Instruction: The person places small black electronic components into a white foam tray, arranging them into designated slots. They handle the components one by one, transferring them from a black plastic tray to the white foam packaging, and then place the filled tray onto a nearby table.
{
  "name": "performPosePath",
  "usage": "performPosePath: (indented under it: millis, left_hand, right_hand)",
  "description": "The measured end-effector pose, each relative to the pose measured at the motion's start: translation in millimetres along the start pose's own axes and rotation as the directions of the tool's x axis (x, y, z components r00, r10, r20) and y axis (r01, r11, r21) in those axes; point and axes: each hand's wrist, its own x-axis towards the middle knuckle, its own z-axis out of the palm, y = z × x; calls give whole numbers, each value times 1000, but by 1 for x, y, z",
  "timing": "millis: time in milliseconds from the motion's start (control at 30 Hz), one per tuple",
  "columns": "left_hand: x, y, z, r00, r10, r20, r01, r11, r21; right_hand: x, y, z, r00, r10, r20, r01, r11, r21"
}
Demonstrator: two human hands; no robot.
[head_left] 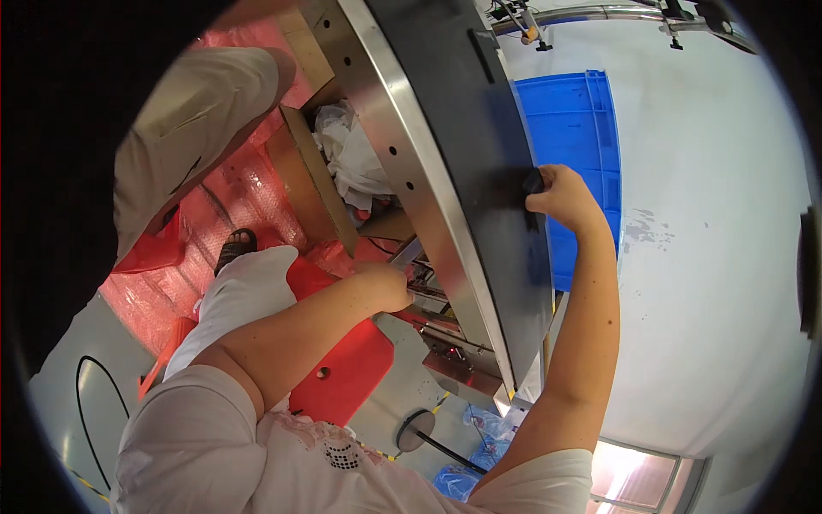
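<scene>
Machine (479,171) seen from above: dark top panel w/ steel rim (402,146) curving along left edge, rim drilled w/ row of holes. Right hand (561,193) up on dark panel, fingers curled tight round small black knob (533,182) near panel's right edge; forearm rising from lower edge of view. Left hand (385,287) reaching under steel rim, fingers closed at metal parts (428,287) of mechanism below; exactly what is pinched – can't tell, fingertips partly hidden. Red-lit bits and steel bracket (458,360) just below left hand, under rim.

Blue crate (582,120) beyond machine, right side, partly covered by panel and right hand. Pale grey floor (719,257) around crate, scuffed patch near it. Cardboard box (308,180) left of rim, open, white cloth/plastic (351,158) stuffed inside. Red bubble-wrap sheet (240,188) on floor under box. Red stool (342,368) below left forearm, seat w/ small hole. Second person at upper left: beige trouser leg (188,128), sandalled foot (235,248) on red sheet. Black cable (86,411) looping on floor lower left. Blue plastic bags (484,424) on floor near machine base, round black foot (415,428) w/ cable beside them. Wearer's white shirt w/ lace trim along lower edge. Steel tube (591,13) w/ fittings at top of view.
</scene>
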Motion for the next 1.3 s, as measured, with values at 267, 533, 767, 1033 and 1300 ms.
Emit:
performPosePath:
  millis: [267, 533, 767, 1033, 1300]
  left_hand:
    - [0, 1, 2, 1000, -16, 21, 16, 1000, 9]
    - [-5, 6, -8, 995, -37, 91, 34, 999, 33]
    - [-2, 0, -3, 999, 17, 51, -16, 1000, -14]
    - [2, 0, 3, 999, 19, 27, -20, 1000, 3]
    - [-1, 1, -5, 998, 13, 67, -15, 1000, 21]
  right_hand:
    - [15, -21, -14, 882, -265, -391, 209, 961, -179]
    - [44, -56, -21, 969, -87, -231, 102, 993, 55]
    - [45, -22, -22, 999, -10, 42, 7, 998, 60]
    - [33, -44, -21, 916, -161, -366, 140, 987, -85]
    - [56, -76, -28, 788, -268, -554, 316, 949, -9]
